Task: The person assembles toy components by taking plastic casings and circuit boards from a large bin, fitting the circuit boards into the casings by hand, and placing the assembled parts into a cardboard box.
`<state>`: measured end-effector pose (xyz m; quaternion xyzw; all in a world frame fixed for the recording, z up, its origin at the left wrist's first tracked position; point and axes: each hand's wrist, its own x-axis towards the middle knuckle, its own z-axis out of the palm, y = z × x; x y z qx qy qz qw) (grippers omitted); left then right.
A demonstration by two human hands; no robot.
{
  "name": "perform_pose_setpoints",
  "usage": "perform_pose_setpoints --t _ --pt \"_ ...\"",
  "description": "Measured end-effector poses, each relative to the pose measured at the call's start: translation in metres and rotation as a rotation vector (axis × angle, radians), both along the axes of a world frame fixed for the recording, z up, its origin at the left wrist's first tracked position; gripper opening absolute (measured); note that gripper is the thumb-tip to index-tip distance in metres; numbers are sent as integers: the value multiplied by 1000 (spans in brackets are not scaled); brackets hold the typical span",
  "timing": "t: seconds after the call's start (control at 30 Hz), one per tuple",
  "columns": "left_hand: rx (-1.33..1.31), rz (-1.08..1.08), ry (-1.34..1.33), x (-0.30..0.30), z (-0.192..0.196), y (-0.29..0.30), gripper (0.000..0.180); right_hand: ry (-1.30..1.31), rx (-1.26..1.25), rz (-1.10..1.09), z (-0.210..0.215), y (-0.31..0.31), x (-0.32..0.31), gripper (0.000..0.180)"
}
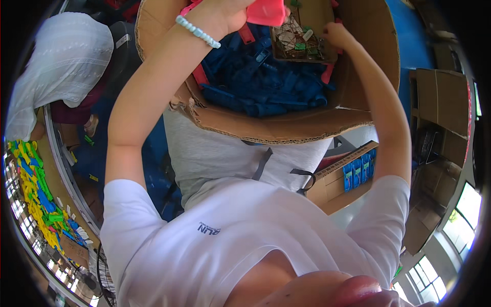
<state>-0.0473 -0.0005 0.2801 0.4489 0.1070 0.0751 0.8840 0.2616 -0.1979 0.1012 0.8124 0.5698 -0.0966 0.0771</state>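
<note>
My left hand [234, 16], with a pale bead bracelet on its wrist, is at the top edge, partly cut off. It is closed around a pinkish-red plastic part [266, 12], with a fingertip showing at the part's far side. My right hand [338, 37] has its fingers curled at the right edge of a shallow cardboard tray [277, 52]; what is between them is hidden. Small green and pale pieces and thin wires lie in the tray. Below both hands, a large cardboard box [286, 130] holds many blue plastic parts [250, 84] and some red ones.
At left sits a person in a white covering [64, 56], near a table heaped with yellow, green and blue plastic parts [38, 189]. Beside my lap a carton [332, 192] holds blue pieces [359, 171]. Cardboard boxes [442, 102] stand at right.
</note>
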Motion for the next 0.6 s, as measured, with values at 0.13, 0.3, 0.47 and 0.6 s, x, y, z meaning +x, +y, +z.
perform_pose_setpoints --t 0.13,0.3,0.47,0.6 --pt "-57 264 -65 -43 0 19 13 111 -152 -481 -44 49 -61 32" --pt "-42 317 -169 -45 -17 17 28 -62 -2 -558 -44 28 -50 42" --pt "-59 279 -47 -42 -39 21 35 716 337 -567 48 55 -61 40" --pt "347 426 -74 -35 -29 7 43 1023 610 -576 117 59 -103 31"
